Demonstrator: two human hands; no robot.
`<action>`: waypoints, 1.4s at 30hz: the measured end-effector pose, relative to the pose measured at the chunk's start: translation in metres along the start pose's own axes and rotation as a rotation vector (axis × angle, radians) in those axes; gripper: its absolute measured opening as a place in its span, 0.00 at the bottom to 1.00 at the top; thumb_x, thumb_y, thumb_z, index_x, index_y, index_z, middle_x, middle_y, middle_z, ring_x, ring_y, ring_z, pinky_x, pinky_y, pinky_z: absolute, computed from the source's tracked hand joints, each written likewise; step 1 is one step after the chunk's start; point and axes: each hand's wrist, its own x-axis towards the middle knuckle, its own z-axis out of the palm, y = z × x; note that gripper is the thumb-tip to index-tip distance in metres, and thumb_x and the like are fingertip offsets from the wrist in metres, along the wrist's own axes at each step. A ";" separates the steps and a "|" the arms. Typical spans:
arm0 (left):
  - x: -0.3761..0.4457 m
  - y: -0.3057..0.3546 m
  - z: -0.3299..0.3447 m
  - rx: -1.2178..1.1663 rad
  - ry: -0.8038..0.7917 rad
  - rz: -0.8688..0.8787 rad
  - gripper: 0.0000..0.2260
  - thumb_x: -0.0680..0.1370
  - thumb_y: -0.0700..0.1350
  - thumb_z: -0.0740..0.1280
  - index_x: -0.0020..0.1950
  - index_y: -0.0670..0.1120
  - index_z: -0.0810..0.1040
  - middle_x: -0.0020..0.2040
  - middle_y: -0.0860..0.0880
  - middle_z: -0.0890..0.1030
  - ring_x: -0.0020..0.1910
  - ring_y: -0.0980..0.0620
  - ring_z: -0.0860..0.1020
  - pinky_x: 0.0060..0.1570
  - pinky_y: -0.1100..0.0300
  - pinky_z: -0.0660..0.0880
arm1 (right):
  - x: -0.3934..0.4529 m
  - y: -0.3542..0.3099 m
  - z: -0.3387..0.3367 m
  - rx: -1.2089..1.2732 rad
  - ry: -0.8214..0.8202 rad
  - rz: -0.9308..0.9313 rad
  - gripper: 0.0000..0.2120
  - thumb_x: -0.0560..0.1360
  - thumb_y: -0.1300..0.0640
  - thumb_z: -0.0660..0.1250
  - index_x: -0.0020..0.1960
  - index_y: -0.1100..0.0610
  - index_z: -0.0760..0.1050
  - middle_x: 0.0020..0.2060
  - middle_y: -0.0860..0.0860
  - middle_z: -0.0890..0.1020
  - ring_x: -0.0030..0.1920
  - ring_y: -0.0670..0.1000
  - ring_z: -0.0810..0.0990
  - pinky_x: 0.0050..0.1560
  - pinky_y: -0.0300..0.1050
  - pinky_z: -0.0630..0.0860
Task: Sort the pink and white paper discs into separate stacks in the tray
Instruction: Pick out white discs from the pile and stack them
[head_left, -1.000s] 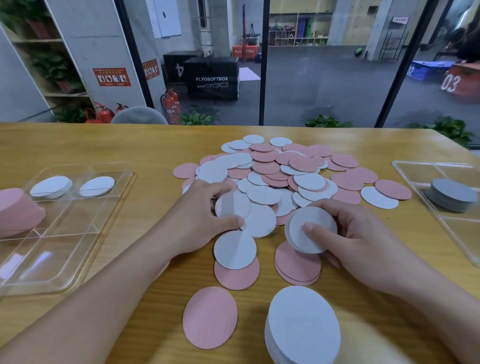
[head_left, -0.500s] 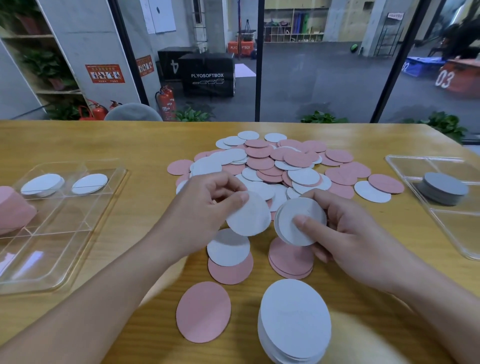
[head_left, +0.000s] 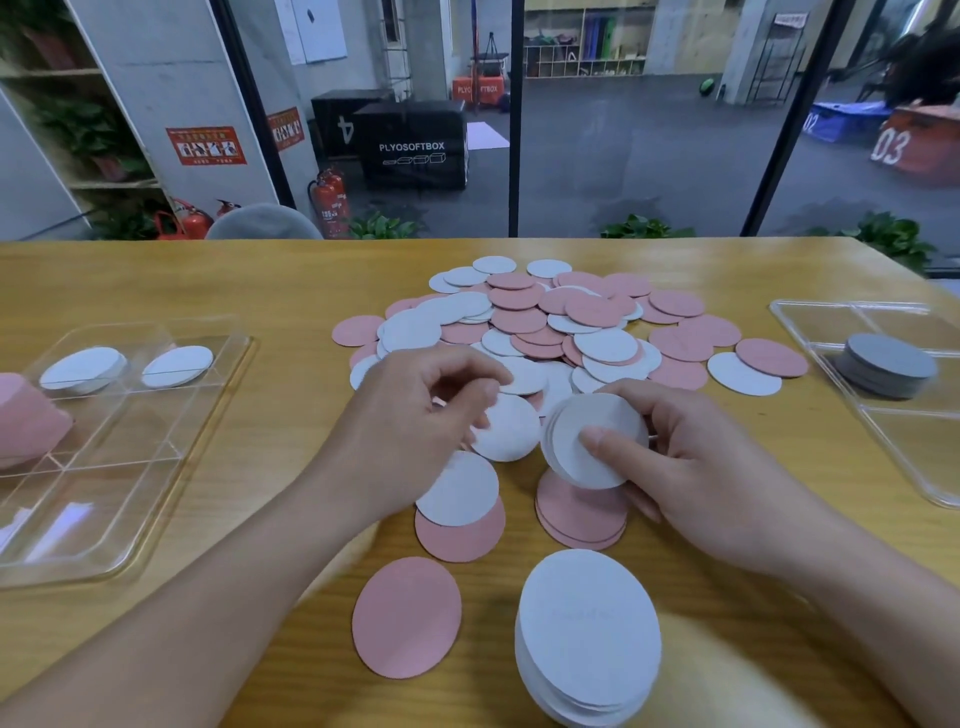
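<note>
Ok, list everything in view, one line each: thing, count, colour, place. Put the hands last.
loose disc pile: many, pink and white mixed, table centre.
near white stack: one, white, table near edge.
single pink disc: one, pink, left of that stack.
small pink stack: one, pink, under the right hand.
left tray: one, clear, left of table; two white stacks in its far compartments.
right tray: one, clear, right of table; holds one grey stack.
table: one, yellowish wood.
fire extinguishers: several, red, behind the glass.
left hand: fingers pinch one white disc.
right hand: holds a held white stack, thumb on top.
</note>
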 end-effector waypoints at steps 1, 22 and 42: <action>0.002 -0.004 -0.004 0.090 0.055 -0.002 0.05 0.84 0.45 0.73 0.53 0.54 0.88 0.47 0.56 0.86 0.45 0.56 0.83 0.46 0.63 0.78 | 0.000 0.001 -0.001 0.006 0.023 0.019 0.08 0.87 0.52 0.68 0.52 0.53 0.82 0.28 0.45 0.75 0.28 0.50 0.70 0.31 0.48 0.67; -0.002 -0.010 0.009 0.364 -0.044 -0.056 0.17 0.74 0.56 0.81 0.56 0.60 0.77 0.55 0.61 0.80 0.56 0.60 0.75 0.48 0.69 0.70 | 0.000 0.002 0.002 -0.193 0.139 0.048 0.11 0.83 0.47 0.71 0.44 0.50 0.78 0.34 0.41 0.80 0.32 0.44 0.73 0.33 0.37 0.66; -0.003 0.002 0.022 -0.266 -0.185 0.005 0.11 0.87 0.33 0.65 0.59 0.44 0.85 0.42 0.40 0.85 0.40 0.45 0.84 0.43 0.54 0.84 | 0.000 0.003 0.005 -0.088 0.004 -0.081 0.04 0.87 0.49 0.68 0.53 0.46 0.79 0.33 0.37 0.79 0.34 0.44 0.75 0.37 0.35 0.68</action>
